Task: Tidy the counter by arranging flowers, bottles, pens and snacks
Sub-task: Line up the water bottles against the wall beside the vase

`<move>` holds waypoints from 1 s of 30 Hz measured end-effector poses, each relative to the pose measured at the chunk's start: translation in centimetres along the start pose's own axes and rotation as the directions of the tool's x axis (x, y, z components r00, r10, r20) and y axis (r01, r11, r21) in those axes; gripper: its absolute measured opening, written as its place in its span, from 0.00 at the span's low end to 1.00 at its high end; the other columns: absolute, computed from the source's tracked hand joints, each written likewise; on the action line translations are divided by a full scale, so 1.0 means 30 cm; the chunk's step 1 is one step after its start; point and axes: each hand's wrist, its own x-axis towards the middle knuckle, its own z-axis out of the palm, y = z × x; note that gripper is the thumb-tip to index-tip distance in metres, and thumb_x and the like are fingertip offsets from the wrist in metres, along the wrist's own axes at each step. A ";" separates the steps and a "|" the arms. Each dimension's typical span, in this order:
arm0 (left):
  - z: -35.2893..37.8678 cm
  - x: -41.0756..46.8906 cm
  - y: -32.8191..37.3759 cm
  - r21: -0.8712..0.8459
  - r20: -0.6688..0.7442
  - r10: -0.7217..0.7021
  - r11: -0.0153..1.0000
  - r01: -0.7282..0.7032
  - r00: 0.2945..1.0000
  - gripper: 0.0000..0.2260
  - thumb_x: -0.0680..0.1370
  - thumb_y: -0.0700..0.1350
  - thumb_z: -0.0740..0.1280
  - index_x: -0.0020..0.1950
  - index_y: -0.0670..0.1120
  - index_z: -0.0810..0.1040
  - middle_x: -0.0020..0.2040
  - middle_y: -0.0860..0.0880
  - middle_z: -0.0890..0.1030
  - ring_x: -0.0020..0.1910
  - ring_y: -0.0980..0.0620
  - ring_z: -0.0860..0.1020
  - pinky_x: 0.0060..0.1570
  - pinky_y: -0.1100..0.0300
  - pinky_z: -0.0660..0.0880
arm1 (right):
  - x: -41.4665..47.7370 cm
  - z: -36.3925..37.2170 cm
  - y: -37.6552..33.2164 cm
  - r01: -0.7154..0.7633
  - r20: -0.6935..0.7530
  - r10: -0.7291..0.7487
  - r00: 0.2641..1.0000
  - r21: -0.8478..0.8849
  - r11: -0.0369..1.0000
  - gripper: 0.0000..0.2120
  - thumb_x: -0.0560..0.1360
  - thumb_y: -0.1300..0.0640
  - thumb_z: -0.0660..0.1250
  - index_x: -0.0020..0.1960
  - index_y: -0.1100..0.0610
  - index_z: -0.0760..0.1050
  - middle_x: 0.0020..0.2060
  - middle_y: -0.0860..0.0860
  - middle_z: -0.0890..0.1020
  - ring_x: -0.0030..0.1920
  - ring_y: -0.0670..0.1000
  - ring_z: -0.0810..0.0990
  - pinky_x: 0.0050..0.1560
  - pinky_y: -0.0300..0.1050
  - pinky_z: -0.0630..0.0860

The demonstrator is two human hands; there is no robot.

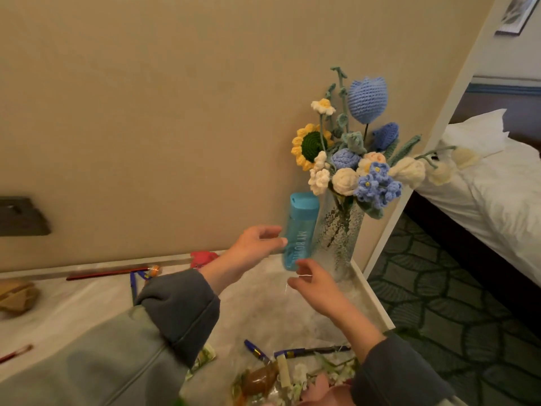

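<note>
A translucent blue bottle (300, 230) stands upright by the wall at the counter's (257, 312) back right corner, close against a glass vase (341, 235) of crocheted flowers (351, 153). My left hand (256, 243) reaches in from the left, its fingertips at the bottle's left side. Just below the bottle's base, my right hand (311, 281) hovers with loosely curled fingers. Neither hand wraps the bottle. Blue pens (310, 351) and wrapped snacks (263, 376) lie near the front edge. A red pen (108, 273) and more blue pens (136, 284) lie along the back.
A red item (203, 257) sits by the wall behind my left arm, and a brown packet (17, 297) lies far left. The counter's right edge (374, 300) drops to patterned carpet (468, 317). A bed (497, 183) stands beyond. A dark wall plate (20, 216) is at left.
</note>
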 end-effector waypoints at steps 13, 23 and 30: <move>-0.180 -0.627 -0.115 0.050 -0.097 0.032 0.998 -0.027 0.995 0.11 0.79 0.46 0.66 0.61 0.54 0.77 0.57 0.57 0.80 0.57 0.60 0.78 0.56 0.65 0.74 | -0.364 0.167 -0.221 0.200 0.122 -0.230 0.966 0.213 0.956 0.19 0.75 0.60 0.69 0.63 0.48 0.70 0.55 0.49 0.78 0.54 0.47 0.79 0.50 0.36 0.76; -0.242 -0.939 -0.392 0.346 -0.265 -0.081 0.922 0.174 0.961 0.19 0.74 0.54 0.69 0.63 0.63 0.71 0.62 0.63 0.72 0.61 0.66 0.71 0.63 0.63 0.70 | -0.470 0.445 -0.179 0.177 0.374 -0.172 0.911 0.021 0.984 0.21 0.74 0.55 0.70 0.64 0.46 0.70 0.54 0.45 0.77 0.55 0.43 0.77 0.58 0.40 0.75; -0.233 -0.979 -0.460 0.665 -0.144 -0.049 0.735 0.133 0.988 0.35 0.71 0.61 0.68 0.75 0.63 0.56 0.72 0.61 0.65 0.68 0.62 0.65 0.66 0.63 0.64 | -0.496 0.514 -0.117 0.145 0.448 -0.056 0.892 -0.167 0.975 0.25 0.75 0.47 0.67 0.70 0.47 0.65 0.61 0.47 0.75 0.55 0.46 0.78 0.59 0.49 0.78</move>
